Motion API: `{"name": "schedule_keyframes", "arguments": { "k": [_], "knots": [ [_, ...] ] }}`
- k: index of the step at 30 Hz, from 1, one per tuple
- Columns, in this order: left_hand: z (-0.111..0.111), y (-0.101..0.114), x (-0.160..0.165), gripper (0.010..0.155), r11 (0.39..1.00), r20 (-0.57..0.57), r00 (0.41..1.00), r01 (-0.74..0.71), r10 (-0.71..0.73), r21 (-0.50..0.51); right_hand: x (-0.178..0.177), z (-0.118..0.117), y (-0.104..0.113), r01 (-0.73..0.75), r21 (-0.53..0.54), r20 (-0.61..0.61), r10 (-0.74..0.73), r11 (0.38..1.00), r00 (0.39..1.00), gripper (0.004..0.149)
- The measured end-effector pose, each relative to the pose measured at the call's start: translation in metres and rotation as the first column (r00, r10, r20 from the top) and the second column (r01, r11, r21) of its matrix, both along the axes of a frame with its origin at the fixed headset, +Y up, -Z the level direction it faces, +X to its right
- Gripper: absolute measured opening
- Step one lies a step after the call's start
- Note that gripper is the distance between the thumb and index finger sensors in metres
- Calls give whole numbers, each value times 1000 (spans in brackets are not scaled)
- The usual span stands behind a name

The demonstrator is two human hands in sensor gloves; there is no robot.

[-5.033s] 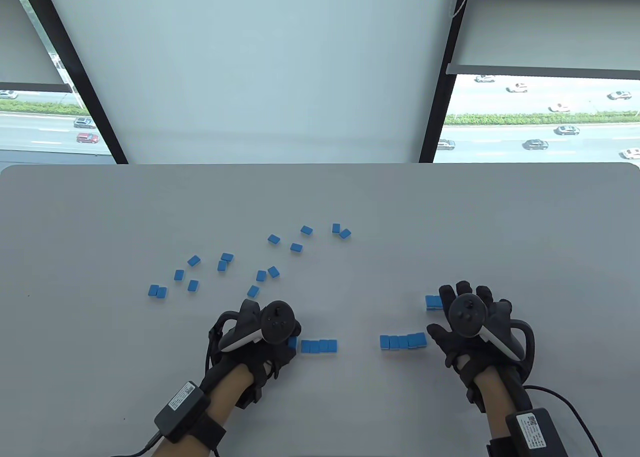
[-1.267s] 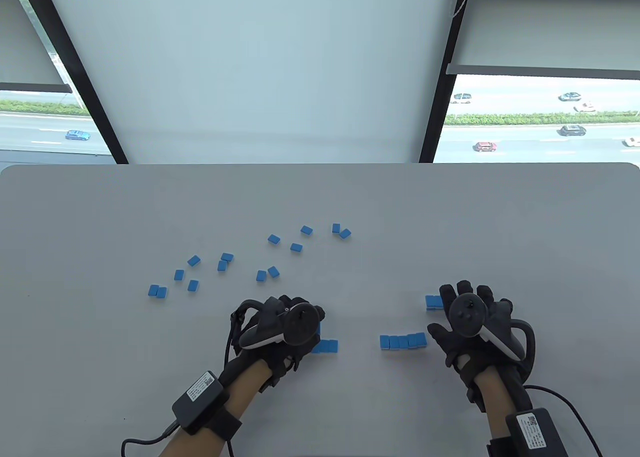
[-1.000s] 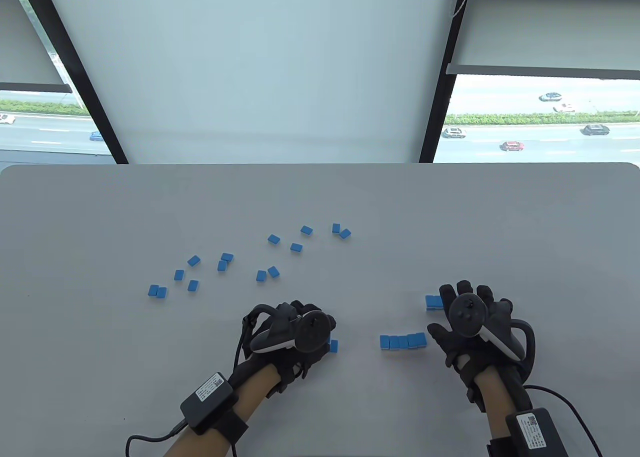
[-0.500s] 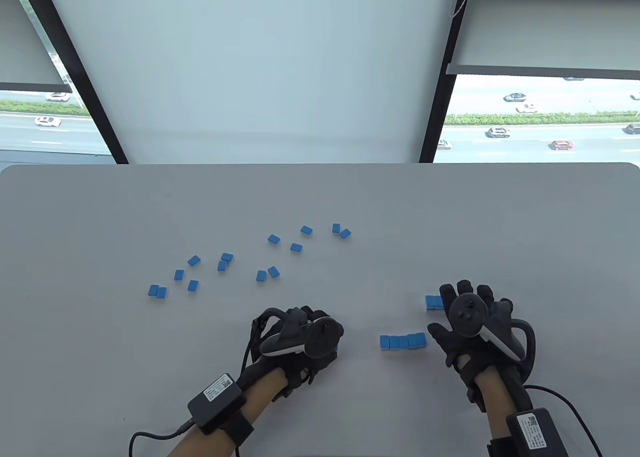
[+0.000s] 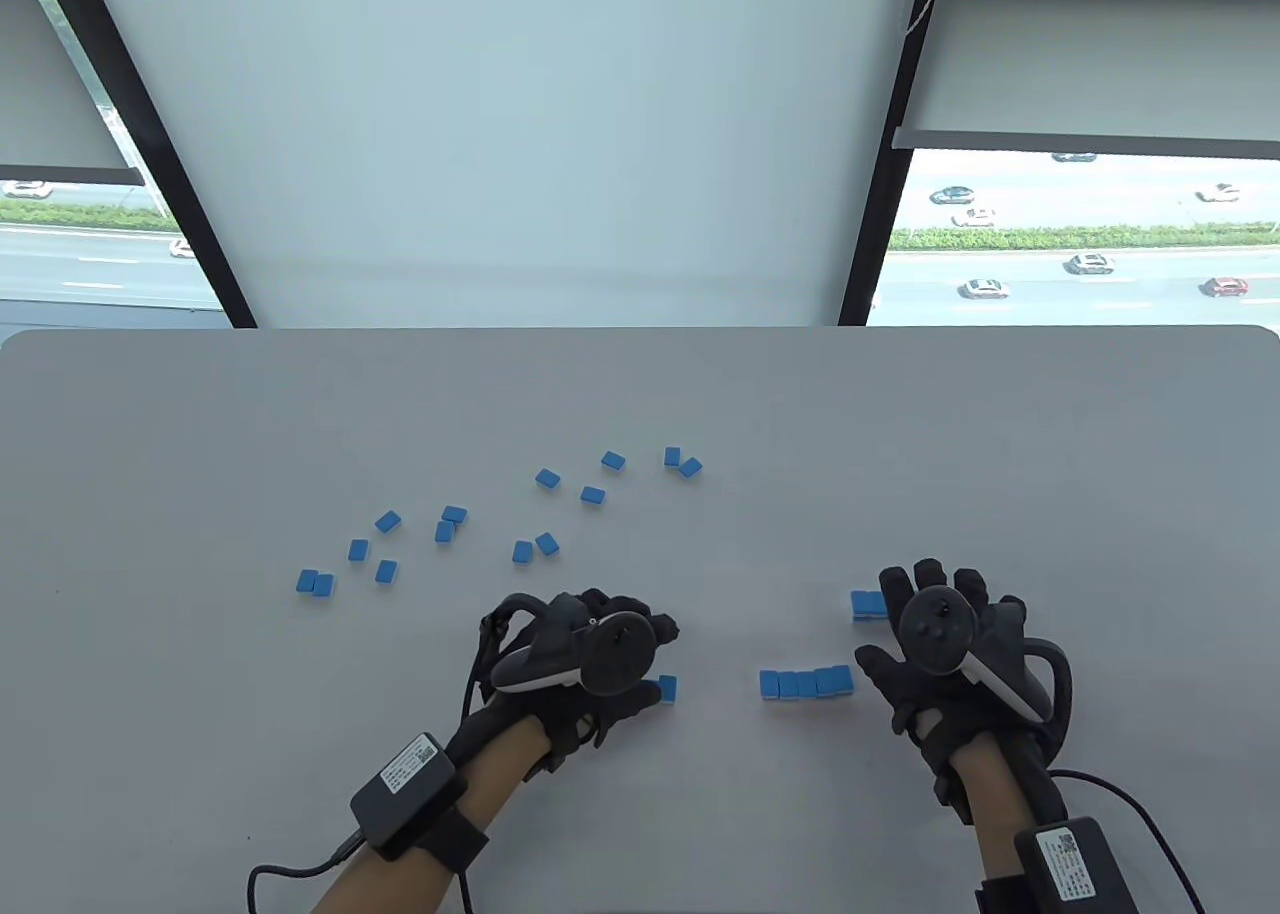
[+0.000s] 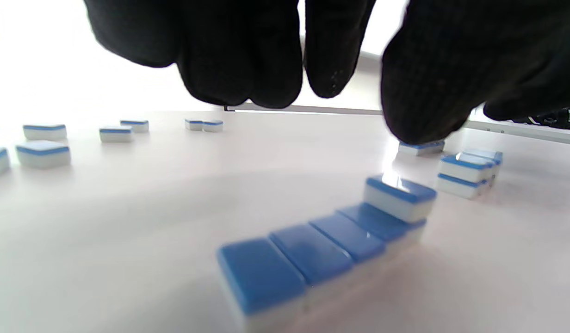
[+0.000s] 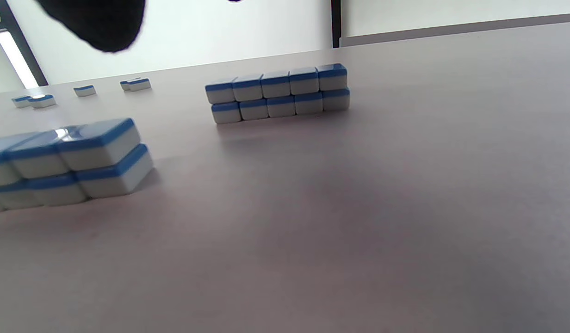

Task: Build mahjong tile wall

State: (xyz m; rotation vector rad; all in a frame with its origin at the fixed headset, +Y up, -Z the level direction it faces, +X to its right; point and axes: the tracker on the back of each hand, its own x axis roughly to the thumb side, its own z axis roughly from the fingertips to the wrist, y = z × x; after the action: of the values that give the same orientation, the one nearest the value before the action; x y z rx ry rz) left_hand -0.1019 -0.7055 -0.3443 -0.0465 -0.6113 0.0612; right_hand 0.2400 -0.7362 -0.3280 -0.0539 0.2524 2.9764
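Step in hand: starting the second tier of the left row [image 6: 322, 249]; a single top tile [image 6: 400, 196] sits on its far end, the other tiles of the row are still uncovered
Left grip [image 5: 590, 659]: released; in the left wrist view the gloved fingers [image 6: 238, 60] hang loosely curved above the row with nothing between them
Right grip [image 5: 945, 654]: released, palm down on the bench [image 5: 900, 434], fingers spread, holding nothing
Finished section [image 5: 806, 682]: two tiers, five wide, lying just beside the right thumb
Short stack [image 5: 868, 604]: also two tiers, at the right fingertips; whether it touches them cannot be told
Loose tiles [image 5: 520, 551]: scattered face down, blue backs up, farther out on the bench and well apart from the rows
Progress, as judged: early to middle; many tiles remain unplaced
Next move, as judged: the left grip should reach for the nearest loose tile, pinch it by its edges and set it square against the top tile
Risk, as judged: a careless placement could nudge the lower row out of line
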Motion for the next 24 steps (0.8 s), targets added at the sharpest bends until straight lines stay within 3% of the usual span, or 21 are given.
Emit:
{"name": "schedule_keyframes", "arguments": {
  "k": [6, 10, 18, 24],
  "knots": [
    [-38, 32, -41, 72, 997, -130, 990, -47, 54, 56, 2, 1, 3, 15, 15, 1, -15, 1000, 1000, 81],
    [-61, 35, -59, 71, 997, -201, 977, -66, 73, 45, 3, 1, 3, 19, 17, 1, -19, 1000, 1000, 81],
    [-101, 1, -76, 69, 995, -325, 946, -18, -13, -93, 3, 1, 3, 17, 17, -1, -17, 1000, 1000, 81],
    [-115, -29, -84, 74, 979, -377, 920, 27, -104, -204, 4, 2, 4, 17, 20, 2, -17, 1000, 1000, 80]
  ]
}}
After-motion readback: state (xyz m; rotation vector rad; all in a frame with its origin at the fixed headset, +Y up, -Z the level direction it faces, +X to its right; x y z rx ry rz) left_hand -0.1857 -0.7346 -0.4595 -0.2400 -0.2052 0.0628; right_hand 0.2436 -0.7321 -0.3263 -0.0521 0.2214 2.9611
